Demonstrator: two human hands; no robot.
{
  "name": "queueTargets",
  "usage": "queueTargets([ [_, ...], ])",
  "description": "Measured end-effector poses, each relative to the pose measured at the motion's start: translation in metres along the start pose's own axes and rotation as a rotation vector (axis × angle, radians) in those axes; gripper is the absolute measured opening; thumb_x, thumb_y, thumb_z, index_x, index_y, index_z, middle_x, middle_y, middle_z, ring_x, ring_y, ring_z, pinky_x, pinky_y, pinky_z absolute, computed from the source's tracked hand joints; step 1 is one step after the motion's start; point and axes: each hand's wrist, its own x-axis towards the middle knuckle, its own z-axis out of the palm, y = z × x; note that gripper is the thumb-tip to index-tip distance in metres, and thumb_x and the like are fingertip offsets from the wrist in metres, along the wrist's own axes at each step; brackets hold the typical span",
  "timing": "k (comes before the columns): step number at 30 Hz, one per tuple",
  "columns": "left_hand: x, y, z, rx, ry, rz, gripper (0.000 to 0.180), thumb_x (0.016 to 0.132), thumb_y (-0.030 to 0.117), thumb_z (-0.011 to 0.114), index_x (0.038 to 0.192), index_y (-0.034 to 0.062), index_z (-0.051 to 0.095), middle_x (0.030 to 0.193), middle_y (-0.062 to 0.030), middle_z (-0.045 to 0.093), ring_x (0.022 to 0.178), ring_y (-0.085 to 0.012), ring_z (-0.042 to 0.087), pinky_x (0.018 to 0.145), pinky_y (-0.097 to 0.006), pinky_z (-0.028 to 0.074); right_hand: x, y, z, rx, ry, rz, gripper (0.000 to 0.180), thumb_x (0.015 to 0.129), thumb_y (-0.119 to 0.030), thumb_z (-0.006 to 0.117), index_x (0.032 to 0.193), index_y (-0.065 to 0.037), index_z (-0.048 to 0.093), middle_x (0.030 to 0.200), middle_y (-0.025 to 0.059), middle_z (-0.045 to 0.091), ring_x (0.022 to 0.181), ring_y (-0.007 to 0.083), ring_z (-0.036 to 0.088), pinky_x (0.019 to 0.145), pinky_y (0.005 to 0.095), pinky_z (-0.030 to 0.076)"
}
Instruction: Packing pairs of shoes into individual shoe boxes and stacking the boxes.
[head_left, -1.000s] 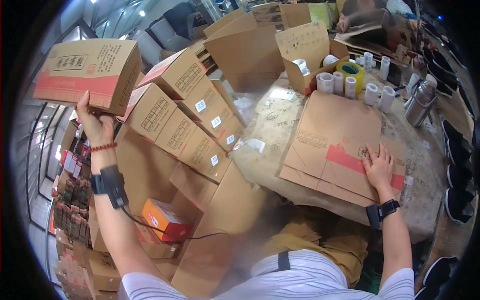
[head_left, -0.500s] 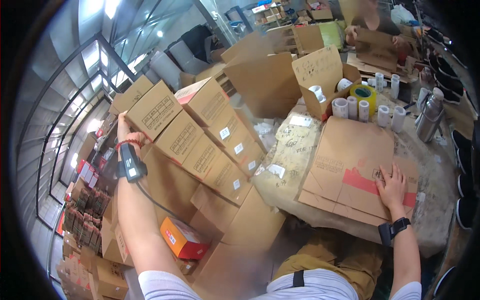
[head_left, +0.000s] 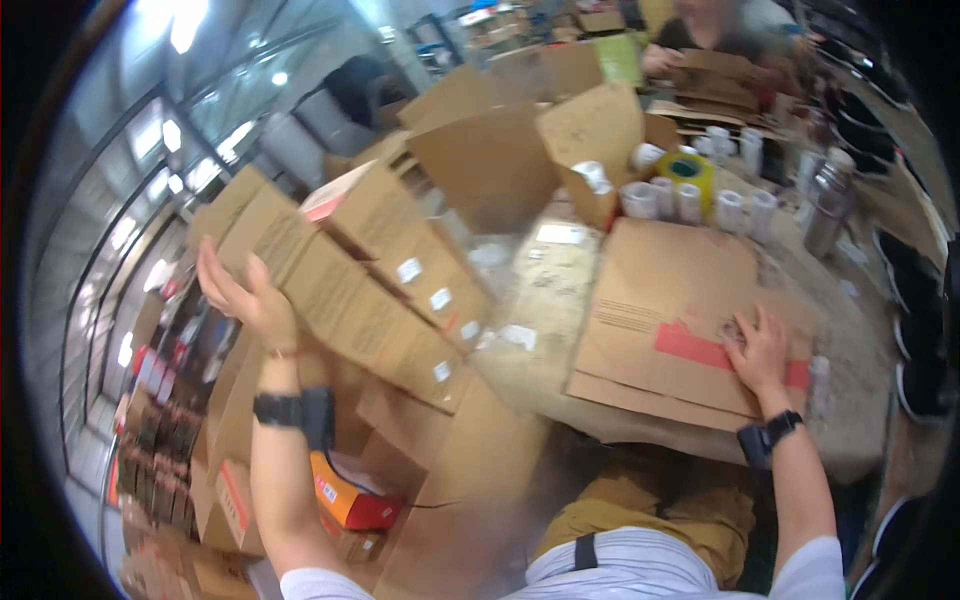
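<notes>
My left hand [head_left: 247,298] is raised beside a stack of brown cardboard boxes [head_left: 345,290], its fingers apart and nothing held in them. Whether its fingers touch the boxes I cannot tell. Flattened cardboard [head_left: 660,290] with a red printed band lies on the work table [head_left: 545,345]. My right hand [head_left: 760,352] rests on the right part of that cardboard, fingers spread. A second row of boxes [head_left: 385,225], bearing small white labels, stands behind the nearer one.
White rolls [head_left: 640,200], a yellow tape roll [head_left: 685,170] and a metal flask [head_left: 829,205] stand along the table's far side. An orange-and-red box [head_left: 350,495] sits low on the left. Black shoes [head_left: 915,345] line the right edge. Another person [head_left: 705,40] handles cardboard at the back.
My left hand has come off the top box's far edge and turned, with its fingers now spread. My right hand stays on the flat cardboard. The whole view has shifted slightly.
</notes>
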Motion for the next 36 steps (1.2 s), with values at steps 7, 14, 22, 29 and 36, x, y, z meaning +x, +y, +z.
queueTargets([
  [7,-0.177,0.153,0.007,-0.897,-1.258,-0.181,0.050,0.077,0.010,0.067,0.124,0.0014,0.053,0.126,-0.0183,0.051,0.117,-0.0353,0.049,0.104,-0.040,0.034,-0.014,0.046,-0.018,0.521,0.403,0.008,0.040,0.080,-0.028,0.066,0.115,-0.010,0.064,0.135,0.0168,0.046,0.123,0.0349,0.044,0.101,0.0416,0.037],
  [14,-0.325,0.200,0.032,-0.928,-1.240,-0.652,0.062,0.086,0.022,0.063,0.138,-0.0003,0.037,0.139,-0.0190,0.040,0.131,-0.0275,0.037,0.107,-0.037,0.030,-0.111,0.063,-0.047,0.254,0.131,0.211,0.062,0.070,-0.032,0.077,0.124,-0.008,0.057,0.135,0.0204,0.045,0.123,0.0368,0.046,0.099,0.0417,0.040],
  [22,-0.292,0.216,0.025,-1.036,-1.057,-0.734,0.050,0.094,0.016,0.050,0.139,-0.0013,0.035,0.140,-0.0182,0.041,0.129,-0.0268,0.039,0.107,-0.036,0.030,-0.133,0.035,-0.038,0.194,0.179,0.208,0.088,0.063,-0.042,0.081,0.135,-0.006,0.045,0.140,0.0278,0.034,0.127,0.0408,0.039,0.101,0.0433,0.037],
  [29,-0.250,0.207,-0.008,-0.909,-1.098,-0.668,0.060,0.079,0.001,0.061,0.135,0.0032,0.040,0.118,-0.0154,0.059,0.113,-0.0281,0.054,0.096,-0.037,0.041,-0.120,-0.039,-0.092,0.368,0.384,0.036,0.058,0.069,-0.013,0.076,0.123,-0.009,0.056,0.131,0.0219,0.047,0.116,0.0393,0.050,0.096,0.0416,0.043],
  [36,-0.215,0.226,0.014,-0.905,-0.883,-0.275,0.059,0.089,0.032,0.056,0.132,-0.0050,0.041,0.144,-0.0196,0.032,0.131,-0.0316,0.035,0.107,-0.041,0.030,-0.107,-0.026,-0.108,0.530,0.395,-0.087,0.050,0.077,0.012,0.052,0.124,-0.003,0.054,0.114,0.0195,0.060,0.107,0.0349,0.058,0.090,0.0353,0.047],
])
